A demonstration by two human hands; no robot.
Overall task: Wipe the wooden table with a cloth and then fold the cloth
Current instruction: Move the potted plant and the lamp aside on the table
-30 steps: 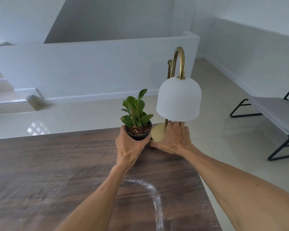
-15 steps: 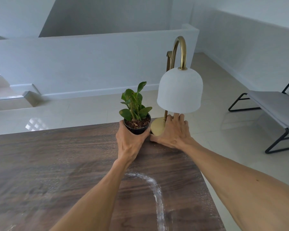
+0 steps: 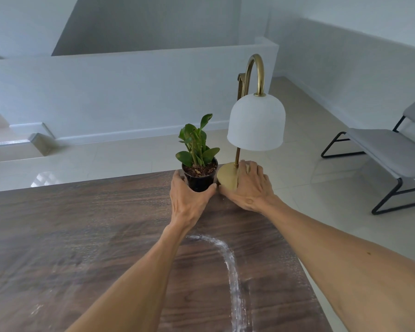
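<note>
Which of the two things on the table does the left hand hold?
The left hand grips the black plant pot. The lamp, with its brass base and white shade, is under the right hand.

The wooden table (image 3: 70,236) is dark brown with a streaky grain. A curved white smear (image 3: 230,267) runs across its right part toward the near edge.

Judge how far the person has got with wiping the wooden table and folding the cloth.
Early, by the look of it. Done: nothing clearly; a white powdery streak lies across the wooden table. In hand: the left hand holds the black plant pot and the right hand rests on the lamp's brass base, both at the far edge. Left: wiping and folding; no cloth is in view.
</note>
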